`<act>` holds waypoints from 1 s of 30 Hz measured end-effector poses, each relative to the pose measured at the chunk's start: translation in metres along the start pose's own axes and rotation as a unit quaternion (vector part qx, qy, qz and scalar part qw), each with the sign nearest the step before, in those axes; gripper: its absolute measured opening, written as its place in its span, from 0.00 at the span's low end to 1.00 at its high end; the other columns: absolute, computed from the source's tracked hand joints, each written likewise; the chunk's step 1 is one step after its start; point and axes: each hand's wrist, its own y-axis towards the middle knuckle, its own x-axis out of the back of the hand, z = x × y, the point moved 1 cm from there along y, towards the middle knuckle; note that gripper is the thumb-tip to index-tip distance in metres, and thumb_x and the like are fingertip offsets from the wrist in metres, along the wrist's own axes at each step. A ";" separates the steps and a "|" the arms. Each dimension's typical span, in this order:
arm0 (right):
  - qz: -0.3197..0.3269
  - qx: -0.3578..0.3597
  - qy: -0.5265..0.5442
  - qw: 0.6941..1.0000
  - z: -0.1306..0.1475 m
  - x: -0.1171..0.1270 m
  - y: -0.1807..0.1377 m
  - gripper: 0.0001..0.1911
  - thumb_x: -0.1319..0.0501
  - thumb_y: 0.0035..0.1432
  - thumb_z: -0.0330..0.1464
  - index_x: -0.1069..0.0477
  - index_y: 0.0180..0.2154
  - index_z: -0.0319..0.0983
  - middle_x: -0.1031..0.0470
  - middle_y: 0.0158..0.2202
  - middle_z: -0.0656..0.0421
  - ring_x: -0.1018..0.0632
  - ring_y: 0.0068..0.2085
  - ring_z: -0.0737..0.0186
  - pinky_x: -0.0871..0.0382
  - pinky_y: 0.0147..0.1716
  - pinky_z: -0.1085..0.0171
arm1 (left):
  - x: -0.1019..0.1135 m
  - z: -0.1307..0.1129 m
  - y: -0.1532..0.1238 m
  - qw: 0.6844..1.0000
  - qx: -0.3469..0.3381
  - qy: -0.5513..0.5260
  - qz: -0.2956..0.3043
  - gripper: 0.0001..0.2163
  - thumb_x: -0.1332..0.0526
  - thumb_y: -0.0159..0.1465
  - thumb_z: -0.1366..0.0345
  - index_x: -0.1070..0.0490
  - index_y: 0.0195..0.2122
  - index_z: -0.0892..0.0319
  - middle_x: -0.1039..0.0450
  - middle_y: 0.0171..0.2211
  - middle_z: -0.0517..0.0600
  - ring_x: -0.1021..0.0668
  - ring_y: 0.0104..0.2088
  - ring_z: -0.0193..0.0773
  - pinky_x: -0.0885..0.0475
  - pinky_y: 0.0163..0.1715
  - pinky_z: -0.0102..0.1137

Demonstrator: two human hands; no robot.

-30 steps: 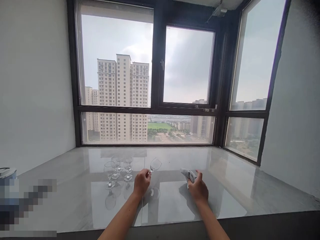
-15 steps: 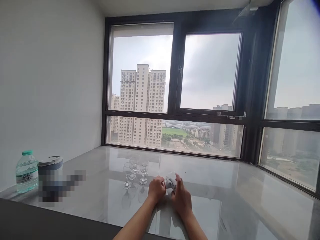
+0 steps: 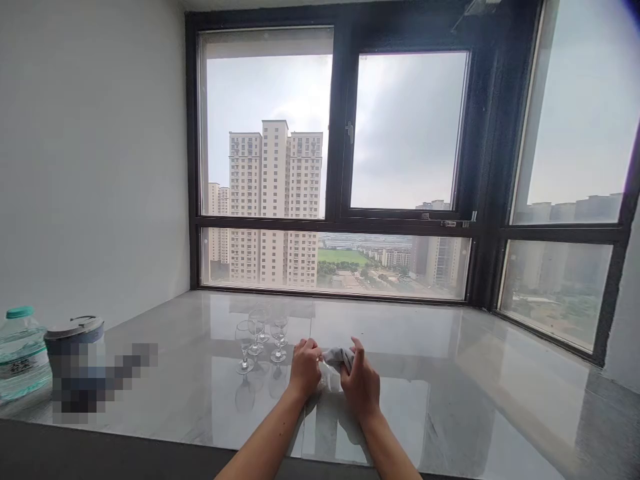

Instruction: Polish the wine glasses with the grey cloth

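Observation:
Several small clear stemmed glasses stand upright in a group on the grey, glossy sill, just left of my hands. My left hand is closed, its fingertips pinching a clear glass that shows only partly between my hands. A grey-white cloth is bunched against that glass. Gripping the cloth is my right hand, with its index finger raised along the cloth's right side. Much of the held glass is hidden by the cloth and fingers, so its full shape cannot be made out.
At the far left stand a water bottle with a green cap and a lidded cup, partly blurred out. Behind the polished sill is a dark-framed window. The sill's front edge runs below my forearms.
The cloth and held glass have turned between my hands; the clear part now shows lower, beneath the cloth. My view has shifted slightly right. The standing glasses stay in place.

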 end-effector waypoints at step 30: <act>0.026 -0.118 0.055 0.991 -0.008 0.005 0.009 0.35 0.45 0.55 0.26 0.48 0.63 0.44 0.18 0.43 0.58 0.16 0.39 0.53 0.31 0.34 0.62 | -0.007 0.011 0.006 0.991 0.087 -0.091 0.031 0.09 0.43 0.67 0.70 0.25 0.31 0.57 0.22 0.33 0.49 0.23 0.36 0.38 0.38 0.37 0.29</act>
